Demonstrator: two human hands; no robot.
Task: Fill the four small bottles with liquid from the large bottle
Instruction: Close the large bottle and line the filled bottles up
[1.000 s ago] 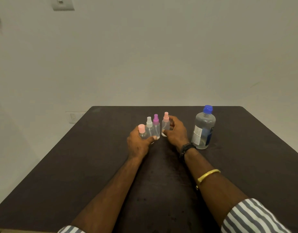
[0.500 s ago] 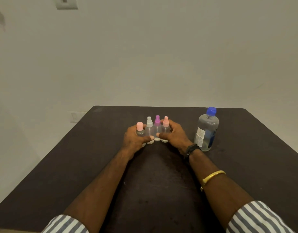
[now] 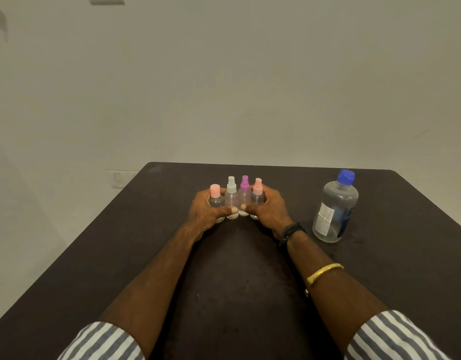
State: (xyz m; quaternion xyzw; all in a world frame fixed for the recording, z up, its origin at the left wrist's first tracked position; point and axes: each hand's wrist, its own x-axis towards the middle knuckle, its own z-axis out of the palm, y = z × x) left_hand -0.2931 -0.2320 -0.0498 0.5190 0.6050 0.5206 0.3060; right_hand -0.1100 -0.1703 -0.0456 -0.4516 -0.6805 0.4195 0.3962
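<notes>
Several small clear bottles stand upright in a tight row on the dark table point(image 3: 250, 281): a pink-capped bottle point(image 3: 215, 196), a white-sprayer bottle point(image 3: 231, 194), a purple-sprayer bottle point(image 3: 244, 192) and a pink-sprayer bottle point(image 3: 257, 194). My left hand point(image 3: 207, 213) wraps the row's left end and my right hand point(image 3: 267, 211) wraps its right end, thumbs nearly meeting in front. The large clear bottle point(image 3: 334, 207) with a blue cap stands upright to the right, apart from my right hand, part-filled with clear liquid.
The table's far edge lies just behind the bottles, with a pale wall beyond. A wall socket point(image 3: 117, 178) sits low at the left. A black watch point(image 3: 291, 231) and a gold bangle point(image 3: 324, 272) are on the right arm.
The small bottles were spread apart a second ago; both hands have pushed them together into a tight row. The large bottle has not moved.
</notes>
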